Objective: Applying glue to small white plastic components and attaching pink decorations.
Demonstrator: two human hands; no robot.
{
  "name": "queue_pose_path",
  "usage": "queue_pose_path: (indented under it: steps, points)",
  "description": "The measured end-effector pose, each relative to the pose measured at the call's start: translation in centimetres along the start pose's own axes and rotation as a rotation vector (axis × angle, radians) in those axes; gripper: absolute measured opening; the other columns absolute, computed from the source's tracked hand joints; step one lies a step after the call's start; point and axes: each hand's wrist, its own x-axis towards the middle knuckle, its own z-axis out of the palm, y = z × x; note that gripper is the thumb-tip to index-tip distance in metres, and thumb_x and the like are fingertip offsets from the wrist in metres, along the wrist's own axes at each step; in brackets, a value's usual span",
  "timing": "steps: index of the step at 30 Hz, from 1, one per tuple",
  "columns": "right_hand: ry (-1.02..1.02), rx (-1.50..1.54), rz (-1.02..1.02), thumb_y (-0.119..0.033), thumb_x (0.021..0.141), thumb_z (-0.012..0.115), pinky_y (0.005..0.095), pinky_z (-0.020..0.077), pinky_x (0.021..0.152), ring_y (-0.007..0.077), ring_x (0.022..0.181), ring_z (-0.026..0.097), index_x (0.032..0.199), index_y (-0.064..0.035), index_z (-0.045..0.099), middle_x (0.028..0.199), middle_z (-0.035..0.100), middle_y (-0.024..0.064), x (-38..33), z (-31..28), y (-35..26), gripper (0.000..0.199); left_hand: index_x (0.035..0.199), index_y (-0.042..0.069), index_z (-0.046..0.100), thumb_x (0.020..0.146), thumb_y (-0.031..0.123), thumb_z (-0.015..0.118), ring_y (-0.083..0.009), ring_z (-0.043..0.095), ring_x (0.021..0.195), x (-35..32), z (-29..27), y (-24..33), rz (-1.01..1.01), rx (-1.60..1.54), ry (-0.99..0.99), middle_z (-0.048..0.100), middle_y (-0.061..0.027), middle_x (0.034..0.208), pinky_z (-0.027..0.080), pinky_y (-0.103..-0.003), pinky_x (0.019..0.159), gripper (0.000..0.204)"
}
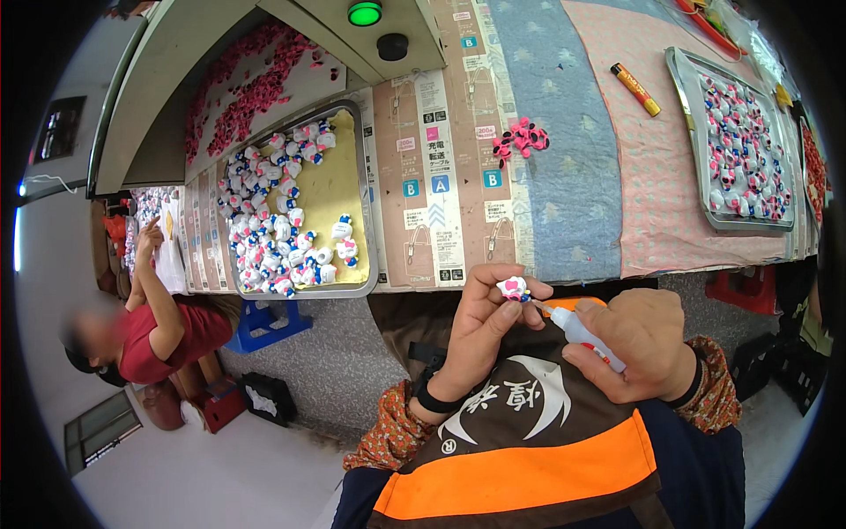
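Note:
Between the thumb and fingers of my left hand (478, 324) is a small white figurine (512, 287) with pink and blue parts. My right hand (641, 339) is wrapped round a white squeeze bottle of glue (583, 335), tilted so its thin nozzle points at the figurine. The nozzle tip is at or very near the figurine's lower right side; whether it touches I cannot tell. Both hands are in front of the table's near edge, above my brown and orange apron. On the table ahead lies a little heap of pink and black pieces (522, 139).
At left, a metal tray (370, 256) holds many similar figurines, beside a grey machine housing (388, 13) with pink pieces inside. Another full tray (705, 212) stands at right, near a yellow-orange tube (634, 89). A person in a red shirt (198, 333) sits at far left near a blue stool (264, 328).

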Motion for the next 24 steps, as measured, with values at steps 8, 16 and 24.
queue_pose_path:
  steps: [8, 16, 24]
  points:
    - [-0.037, -0.02, -0.01, -0.013, 0.068, 0.084, 0.0314, 0.0469, 0.05, 0.0212, 0.055, 0.061, 0.102, 0.002, 0.066, 0.069, 0.06, 0.0067, 0.38, 0.14, -0.14, 0.042, 0.132, 0.005, 0.041, 0.103, 0.008, 0.051, -0.0132, 0.06, 0.093, -0.06, 0.09, -0.07, 0.018, 0.044, -0.01, 0.061, -0.0187, 0.123, 0.051, -0.03, 0.09, 0.031]
    - [-0.039, -0.031, -0.007, -0.013, 0.069, 0.083, 0.0314, 0.0466, 0.049, 0.0214, 0.055, 0.061, 0.103, 0.0033, 0.065, 0.07, 0.06, 0.0071, 0.55, -0.18, -0.25, 0.042, 0.133, 0.006, 0.042, 0.103, 0.012, 0.053, -0.0136, 0.061, 0.093, -0.04, -0.06, 0.05, -0.051, -0.024, -0.001, 0.062, -0.0182, 0.123, 0.052, -0.03, 0.09, 0.032]
    - [-0.022, -0.016, 0.029, -0.013, 0.069, 0.083, 0.0329, 0.0476, 0.05, 0.0234, 0.056, 0.062, 0.103, 0.0026, 0.065, 0.07, 0.061, 0.0082, 0.44, 0.05, -0.11, 0.042, 0.134, 0.006, 0.042, 0.102, 0.014, 0.054, -0.0145, 0.062, 0.094, 0.03, 0.11, 0.05, -0.083, -0.02, 0.017, 0.063, -0.0179, 0.121, 0.052, -0.031, 0.09, 0.035]
